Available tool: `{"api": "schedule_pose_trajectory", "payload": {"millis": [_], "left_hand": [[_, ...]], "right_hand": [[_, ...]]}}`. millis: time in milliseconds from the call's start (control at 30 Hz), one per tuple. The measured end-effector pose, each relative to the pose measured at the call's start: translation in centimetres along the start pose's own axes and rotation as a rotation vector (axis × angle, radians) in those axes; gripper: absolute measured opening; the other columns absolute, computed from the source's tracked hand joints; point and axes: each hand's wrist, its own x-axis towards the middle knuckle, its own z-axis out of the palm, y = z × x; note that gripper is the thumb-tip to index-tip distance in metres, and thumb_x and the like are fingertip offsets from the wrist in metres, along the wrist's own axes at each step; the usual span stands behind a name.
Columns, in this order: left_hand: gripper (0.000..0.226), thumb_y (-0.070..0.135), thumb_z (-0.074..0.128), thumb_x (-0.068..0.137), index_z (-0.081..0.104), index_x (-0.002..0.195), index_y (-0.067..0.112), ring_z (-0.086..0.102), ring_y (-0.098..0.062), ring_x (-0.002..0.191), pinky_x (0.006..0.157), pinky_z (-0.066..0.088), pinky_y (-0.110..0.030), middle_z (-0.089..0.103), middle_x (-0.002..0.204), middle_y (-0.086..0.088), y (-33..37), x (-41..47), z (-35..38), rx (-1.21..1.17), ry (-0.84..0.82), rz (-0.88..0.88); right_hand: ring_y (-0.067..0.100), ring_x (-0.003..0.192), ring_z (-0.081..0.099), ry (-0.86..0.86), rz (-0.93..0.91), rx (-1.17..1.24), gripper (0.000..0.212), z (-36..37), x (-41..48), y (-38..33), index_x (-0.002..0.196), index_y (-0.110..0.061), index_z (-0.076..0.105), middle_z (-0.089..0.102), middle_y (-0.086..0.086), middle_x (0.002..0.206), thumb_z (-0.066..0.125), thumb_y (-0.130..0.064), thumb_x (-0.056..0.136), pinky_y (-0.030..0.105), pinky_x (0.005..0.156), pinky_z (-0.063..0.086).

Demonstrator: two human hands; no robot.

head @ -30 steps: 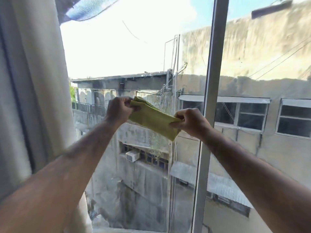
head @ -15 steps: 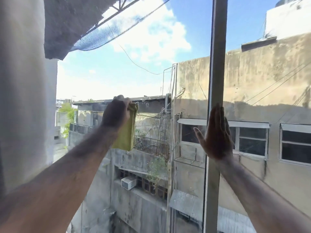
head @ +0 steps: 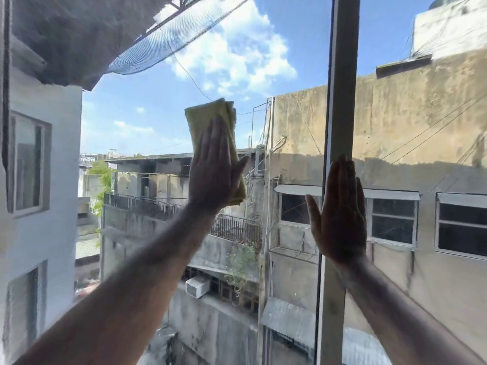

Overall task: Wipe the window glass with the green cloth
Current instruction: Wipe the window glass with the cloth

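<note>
The left hand [head: 214,169] presses the folded green cloth [head: 210,119] flat-palmed against the window glass [head: 147,122], while at its three o'clock the right hand [head: 340,217], open and empty, rests on the window frame [head: 342,88].

1. An upper-floor room in a dense town block, looking out through a window pane [head: 147,122] with an upright frame bar [head: 340,101] at 1 o'clock.
2. Stained concrete buildings [head: 395,122], a railed balcony [head: 147,206] and an air conditioner [head: 197,286] at 6 o'clock fill the view.

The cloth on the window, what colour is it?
Yellowish green, plain; the head view shows the cloth under the left hand.
</note>
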Motion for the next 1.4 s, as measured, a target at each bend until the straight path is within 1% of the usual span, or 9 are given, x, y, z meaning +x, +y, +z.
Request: {"api": "schedule_pose_trajectory", "payload": {"millis": [233,433,500,733,800,1000,1067,1267,1400], "left_hand": [[0.074,0.048,0.034,0.111,0.014,0.162,-0.001,0.012,-0.033,0.162,0.133,0.02,-0.049,0.015,0.171,-0.023,-0.1,-9.5,0.4,0.145,-0.246,0.858],[0.066,0.036,0.035,0.111,0.024,0.158,-0.007,0.026,-0.04,0.158,0.128,0.028,-0.054,0.027,0.167,-0.028,-4.3,-2.4,-2.2,0.055,0.074,-0.233],[0.068,0.041,0.034,0.111,0.027,0.157,-0.008,0.028,-0.039,0.157,0.128,0.028,-0.053,0.029,0.167,-0.027,-2.2,-0.2,-1.8,0.054,0.117,-0.314],[0.078,0.052,0.034,0.11,0.009,0.163,0.001,0.009,-0.032,0.163,0.132,0.02,-0.05,0.008,0.173,-0.021,1.3,-11.7,1.8,0.137,-0.311,0.84],[0.075,0.05,0.036,0.11,0.01,0.164,0.004,0.008,-0.03,0.163,0.134,0.016,-0.048,0.005,0.174,-0.018,-1.7,-14.3,0.7,0.148,-0.336,0.917],[0.081,0.058,0.022,0.107,0.015,0.162,-0.002,0.014,-0.033,0.162,0.132,0.021,-0.051,0.019,0.171,-0.024,-3.1,-10.4,-0.8,0.085,-0.033,-0.191],[0.085,0.061,0.018,0.104,0.017,0.161,-0.003,0.016,-0.033,0.161,0.132,0.019,-0.05,0.02,0.171,-0.023,0.4,-8.9,-0.3,0.034,-0.002,-0.315],[0.081,0.056,0.04,0.107,0.018,0.162,0.001,0.015,-0.031,0.162,0.125,0.033,-0.048,0.02,0.172,-0.019,8.2,-19.0,3.1,-0.012,-0.309,0.682],[0.075,0.054,0.039,0.108,0.025,0.161,0.003,0.022,-0.029,0.161,0.121,0.041,-0.048,0.025,0.171,-0.017,3.9,-21.8,1.8,0.071,-0.281,0.605]], "right_hand": [[0.031,0.166,0.013,0.03,-0.017,0.019,0.072,-0.1,-0.1,0.0,0.166,0.002,0.017,0.013,0.02,0.177,0.035,-0.042,0.112,0.053,0.133,0.024],[0.032,0.166,0.011,0.025,-0.026,0.018,0.079,-0.1,-0.1,0.0,0.166,0.003,0.014,0.01,0.02,0.177,0.023,-0.055,0.113,0.051,0.135,0.021],[0.032,0.166,0.012,0.035,-0.033,0.012,0.081,0.0,-0.2,0.1,0.166,0.003,0.014,0.01,0.02,0.177,0.023,-0.058,0.112,0.05,0.135,0.021],[0.034,0.165,0.015,0.041,-0.028,0.005,0.077,0.1,-0.1,0.0,0.165,0.003,0.018,0.016,0.022,0.176,0.021,-0.053,0.113,0.053,0.134,0.023],[0.035,0.165,0.017,0.04,-0.029,0.009,0.078,0.0,-0.2,-0.1,0.165,0.004,0.019,0.017,0.023,0.175,0.022,-0.053,0.113,0.054,0.133,0.024],[0.033,0.166,0.013,0.033,-0.037,-0.014,0.081,0.2,0.0,0.1,0.166,0.004,0.016,0.014,0.022,0.176,0.021,-0.057,0.112,0.052,0.135,0.021],[0.033,0.166,0.013,0.039,-0.041,-0.023,0.081,0.2,0.0,0.0,0.166,0.004,0.016,0.015,0.022,0.176,0.02,-0.057,0.112,0.051,0.135,0.021],[0.034,0.166,0.012,0.018,-0.025,-0.045,0.081,-0.1,-0.1,-0.2,0.166,0.003,0.015,0.013,0.022,0.176,0.018,-0.058,0.112,0.047,0.137,0.015],[0.035,0.166,0.013,0.036,-0.036,-0.028,0.08,-0.2,-0.1,-0.2,0.165,0.004,0.017,0.014,0.023,0.176,0.021,-0.056,0.113,0.047,0.137,0.016]]}}
